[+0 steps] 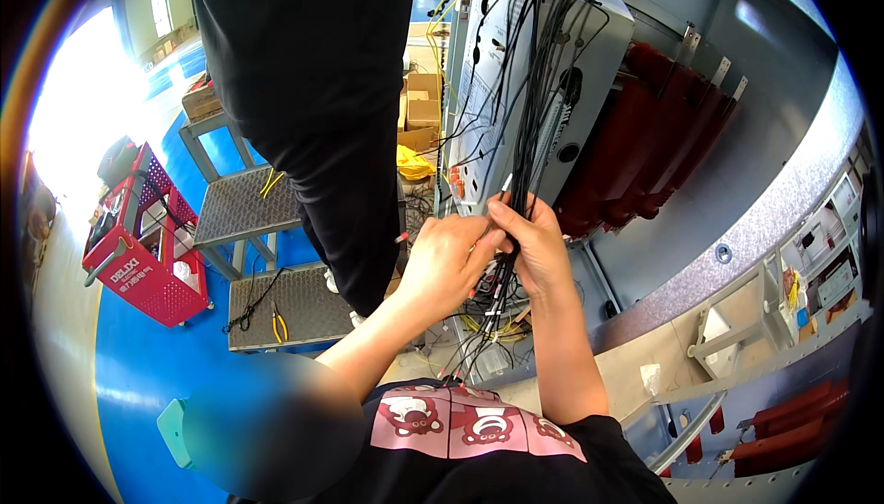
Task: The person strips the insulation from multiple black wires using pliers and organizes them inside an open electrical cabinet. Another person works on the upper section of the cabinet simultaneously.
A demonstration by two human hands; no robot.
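Black shirt (460,478); left fingers (468,237), right fingers (512,220) near-closed, seemingly pinching cables (529,108).

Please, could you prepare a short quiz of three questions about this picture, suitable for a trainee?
1. Multiple choice: what do the left hand and the right hand both touch?
a) a cardboard box
b) black cables
c) dark red parts

2. True or false: the yellow-handled pliers lie on the lowest step.

3. Fill in the colour: the red cart stands on a ____ floor.

Key: 1 b; 2 true; 3 blue.
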